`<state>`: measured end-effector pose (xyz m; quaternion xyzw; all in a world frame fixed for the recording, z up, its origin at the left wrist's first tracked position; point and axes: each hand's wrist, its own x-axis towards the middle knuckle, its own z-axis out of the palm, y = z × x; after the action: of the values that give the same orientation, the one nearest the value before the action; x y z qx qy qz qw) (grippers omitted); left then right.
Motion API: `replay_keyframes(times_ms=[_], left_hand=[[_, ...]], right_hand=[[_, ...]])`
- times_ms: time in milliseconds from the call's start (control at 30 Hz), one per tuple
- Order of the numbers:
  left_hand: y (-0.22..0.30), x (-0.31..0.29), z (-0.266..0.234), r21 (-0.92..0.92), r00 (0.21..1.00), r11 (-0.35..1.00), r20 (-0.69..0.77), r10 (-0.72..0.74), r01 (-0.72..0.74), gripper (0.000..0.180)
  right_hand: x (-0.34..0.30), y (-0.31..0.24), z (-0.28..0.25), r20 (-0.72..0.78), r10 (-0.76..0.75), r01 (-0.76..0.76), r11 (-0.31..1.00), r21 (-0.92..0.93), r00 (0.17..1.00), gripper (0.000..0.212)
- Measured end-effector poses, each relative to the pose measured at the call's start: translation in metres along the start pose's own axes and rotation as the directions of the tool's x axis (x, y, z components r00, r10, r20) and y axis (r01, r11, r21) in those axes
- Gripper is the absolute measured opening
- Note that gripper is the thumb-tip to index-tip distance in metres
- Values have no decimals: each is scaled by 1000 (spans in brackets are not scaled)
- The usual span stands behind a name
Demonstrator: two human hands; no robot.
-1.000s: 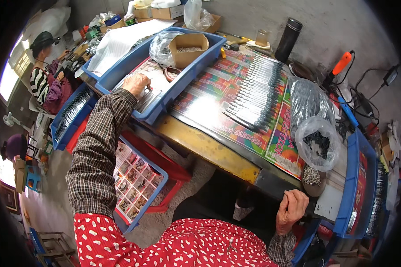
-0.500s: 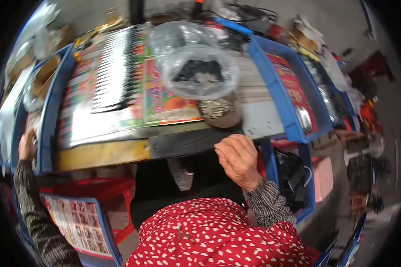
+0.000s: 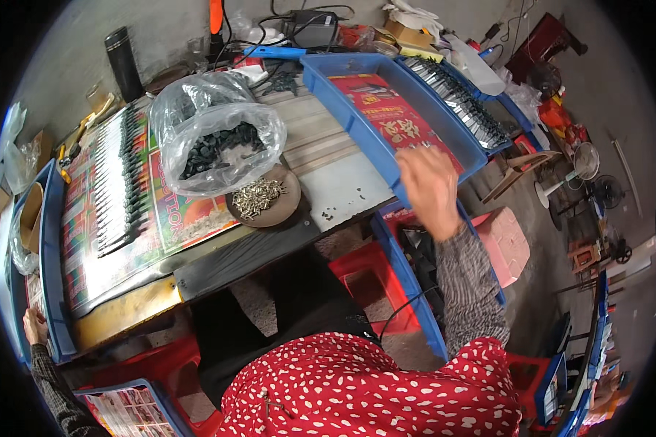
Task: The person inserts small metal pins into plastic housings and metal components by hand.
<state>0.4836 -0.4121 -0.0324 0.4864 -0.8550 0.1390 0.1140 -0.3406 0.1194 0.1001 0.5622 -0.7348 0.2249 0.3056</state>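
My left hand (image 3: 35, 326) is at the near end of a long blue tray (image 3: 54, 255) at the far left, fingers curled; what they close on is hidden. My right hand (image 3: 428, 182) is over the near end of another blue tray (image 3: 350, 120), fingers bent downward and fingertips out of sight. A red printed sheet (image 3: 386, 109) lines this tray. Left of it, a clear plastic bag (image 3: 259, 160) stands open with small black parts (image 3: 222, 149) inside. Beside the bag, a round brown dish (image 3: 284, 207) holds small metal pieces (image 3: 256, 198).
Slim silvery pieces with black ends (image 3: 116, 182) lie in a row on the table's left. More fill a tray (image 3: 455, 102) at the right. A dark flask (image 3: 122, 64) stands behind. Below the right hand are a blue bin (image 3: 408, 284), a pink box (image 3: 501, 244) and a red stool (image 3: 375, 280).
The view has swung right, so the table's things sit further left in it. My right hand has gone from the table's front edge to the right-hand tray. My left hand stays at the left tray.
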Motion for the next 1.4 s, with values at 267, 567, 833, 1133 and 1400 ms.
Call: replay_keyframes(times_ms=[267, 567, 833, 1133, 1400], left_hand=[[-9, 7, 10, 25, 986, 986, -16, -165, 165, 17], [-56, -5, 29, -137, 982, 973, 40, -183, 187, 16], [-45, -7, 14, 16, 968, 975, 115, -222, 222, 9], [31, 4, -33, -206, 940, 941, -161, -301, 267, 41], [267, -16, -148, -444, 873, 893, -461, -158, -73, 35]], right_hand=[[-12, 133, 29, 418, 313, -245, 947, -210, 853, 20], [0, 136, 35, 595, 340, -223, 938, -264, 728, 32], [11, 133, 39, 602, 371, -277, 928, -248, 707, 28], [-1, 152, 43, 554, 342, -226, 937, -268, 759, 17], [3, 129, 36, 512, 411, -258, 903, -345, 754, 13]])
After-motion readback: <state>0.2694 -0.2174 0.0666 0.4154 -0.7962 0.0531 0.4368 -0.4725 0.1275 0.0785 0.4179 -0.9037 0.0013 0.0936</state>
